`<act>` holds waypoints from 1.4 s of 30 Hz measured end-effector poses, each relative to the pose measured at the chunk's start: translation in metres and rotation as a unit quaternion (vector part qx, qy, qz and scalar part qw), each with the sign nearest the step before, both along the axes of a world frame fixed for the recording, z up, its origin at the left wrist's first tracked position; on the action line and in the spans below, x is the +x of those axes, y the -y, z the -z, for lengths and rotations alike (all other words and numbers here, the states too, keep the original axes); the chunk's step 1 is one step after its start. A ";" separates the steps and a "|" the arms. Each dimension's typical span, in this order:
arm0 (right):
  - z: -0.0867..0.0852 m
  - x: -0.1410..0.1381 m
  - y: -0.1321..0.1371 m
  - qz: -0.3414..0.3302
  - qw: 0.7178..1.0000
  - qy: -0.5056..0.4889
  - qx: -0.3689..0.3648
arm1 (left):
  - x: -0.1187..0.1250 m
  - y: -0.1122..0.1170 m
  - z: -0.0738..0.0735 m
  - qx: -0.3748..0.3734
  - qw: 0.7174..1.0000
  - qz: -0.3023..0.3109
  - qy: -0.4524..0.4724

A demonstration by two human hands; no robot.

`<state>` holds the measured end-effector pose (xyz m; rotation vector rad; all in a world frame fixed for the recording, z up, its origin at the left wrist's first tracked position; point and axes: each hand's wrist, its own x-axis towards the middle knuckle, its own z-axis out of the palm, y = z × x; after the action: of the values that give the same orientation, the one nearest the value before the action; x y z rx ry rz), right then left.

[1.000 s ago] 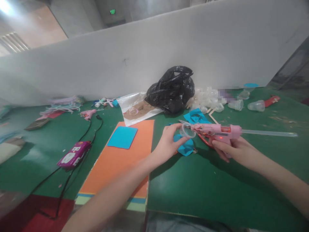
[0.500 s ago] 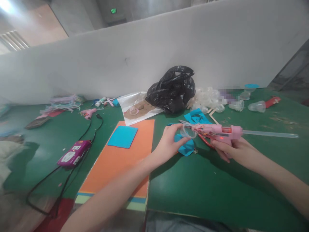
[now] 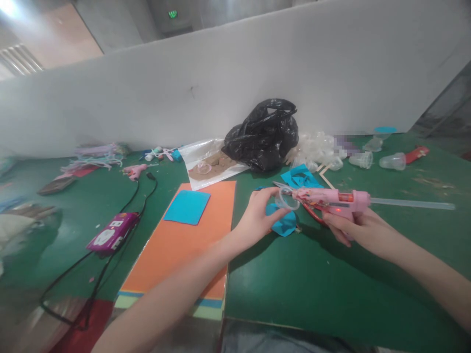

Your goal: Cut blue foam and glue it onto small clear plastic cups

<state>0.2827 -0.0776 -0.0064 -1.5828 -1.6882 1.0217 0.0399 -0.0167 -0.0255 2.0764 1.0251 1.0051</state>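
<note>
My right hand [image 3: 348,225] is wrapped round the handle of a pink hot glue gun [image 3: 331,198], whose red light is lit. A long clear glue stick [image 3: 412,203] sticks out of its back end. Between thumb and fingers, my left hand [image 3: 257,215] pinches a small clear plastic cup [image 3: 289,200], its round rim turned toward the gun. The nozzle is at the rim; whether it touches cannot be seen. Below the cup lies a piece of blue paper [image 3: 285,225]. More cut blue paper [image 3: 300,176] lies behind, with scissor blades partly hidden by the cup.
Orange sheets [image 3: 176,250] with a blue square [image 3: 187,207] on top lie left of my arm. A black plastic bag [image 3: 263,137] stands against the partition. Clear cups [image 3: 360,160] are at the back right. A purple power bank [image 3: 113,233] with black cables and another pink glue gun [image 3: 134,171] lie left.
Both hands, the cup and the glue gun stay almost where they were. At the left edge, a pale sleeve or cloth has drawn back a little.
</note>
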 end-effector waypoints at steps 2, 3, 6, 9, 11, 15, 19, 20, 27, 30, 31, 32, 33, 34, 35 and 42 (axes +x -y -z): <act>0.000 0.000 0.000 -0.001 1.000 -0.002 0.012 | 0.000 0.000 0.000 0.000 1.000 0.000 0.001; 0.000 0.000 0.000 -0.003 1.000 -0.003 0.015 | 0.000 0.000 0.000 -0.001 1.000 -0.001 0.001; 0.000 0.000 0.001 -0.005 1.000 0.000 0.014 | 0.000 0.000 0.000 -0.003 1.000 -0.001 -0.001; 0.000 0.000 0.001 -0.004 1.000 0.012 0.008 | 0.000 0.000 0.000 0.002 1.000 -0.002 0.000; 0.000 0.001 0.001 -0.008 1.000 0.015 0.008 | 0.000 0.001 -0.001 0.004 1.000 -0.001 0.000; 0.000 0.002 -0.001 -0.024 0.999 0.024 0.009 | -0.001 0.002 -0.003 -0.003 1.000 0.004 -0.006; 0.000 0.001 -0.001 -0.030 0.999 0.010 0.011 | -0.001 0.002 -0.003 -0.003 1.000 0.000 -0.008; -0.001 0.001 -0.001 -0.032 0.999 0.004 0.012 | -0.001 0.002 -0.003 -0.003 1.000 -0.001 -0.007; -0.004 -0.001 0.001 -0.035 0.999 -0.007 0.009 | -0.001 0.001 0.000 -0.002 1.000 -0.002 -0.003; 0.000 -0.001 0.000 -0.026 0.999 -0.020 -0.005 | -0.001 0.001 -0.002 -0.002 1.000 -0.003 -0.001; 0.001 -0.001 0.000 -0.019 0.999 -0.031 -0.010 | -0.001 0.001 -0.003 0.000 1.000 -0.002 0.001; 0.003 -0.001 0.000 -0.012 0.999 -0.042 -0.012 | -0.001 0.000 -0.005 0.001 1.000 -0.004 0.004; 0.005 -0.001 0.000 -0.007 0.998 -0.054 -0.009 | -0.002 0.000 -0.006 0.002 1.000 -0.008 0.009; 0.006 0.000 0.000 -0.003 0.998 -0.064 -0.002 | -0.002 -0.001 -0.007 0.001 1.000 -0.015 0.013; 0.007 0.000 0.000 -0.003 0.998 -0.069 0.005 | -0.003 -0.002 -0.008 -0.001 1.000 -0.023 0.018; 0.004 0.002 -0.002 -0.001 0.997 -0.067 0.024 | -0.009 -0.012 -0.012 -0.007 0.997 -0.060 0.042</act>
<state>0.2851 -0.0751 -0.0104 -1.4497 -1.6117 1.0567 0.0309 -0.0049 -0.0131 1.9629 1.1205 1.1327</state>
